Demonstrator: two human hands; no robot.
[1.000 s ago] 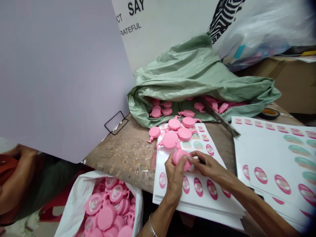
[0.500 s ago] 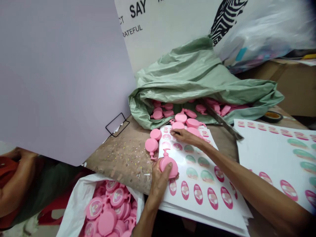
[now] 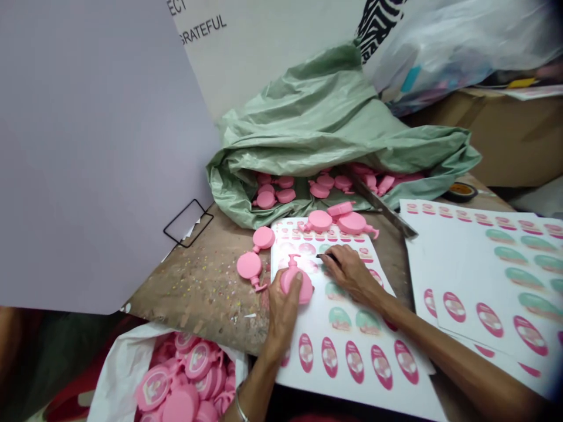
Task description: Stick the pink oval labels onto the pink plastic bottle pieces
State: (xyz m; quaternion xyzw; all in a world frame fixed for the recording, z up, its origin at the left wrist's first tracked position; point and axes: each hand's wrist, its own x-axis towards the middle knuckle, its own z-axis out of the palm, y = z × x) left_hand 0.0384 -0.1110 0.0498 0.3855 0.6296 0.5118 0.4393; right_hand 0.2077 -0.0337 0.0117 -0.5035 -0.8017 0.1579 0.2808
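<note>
My left hand [image 3: 284, 305] grips a pink round bottle-shaped piece [image 3: 295, 280] with a small pump top, holding it over a white sticker sheet [image 3: 352, 328]. My right hand [image 3: 347, 271] rests on that sheet just right of the piece, fingers curled and pinching at a sticker near the sheet's top rows; what sits between the fingertips is too small to make out. The sheet carries rows of pink and green oval stickers. Loose pink pieces [image 3: 336, 221] lie at the sheet's far edge, and two more [image 3: 255, 253] lie left of it on the table.
A green plastic bag [image 3: 334, 135] with more pink pieces lies behind the sheet. A white bag [image 3: 132, 363] of stickered pink pieces sits at the lower left. More sticker sheets [image 3: 488, 269] lie at the right. A metal blade [image 3: 380, 205] and a tape roll [image 3: 461, 190] lie nearby.
My right hand has drawn back from the loose pink pieces to the stickers on the sheet. My left hand keeps hold of the pink piece. The view has shifted slightly right.
</note>
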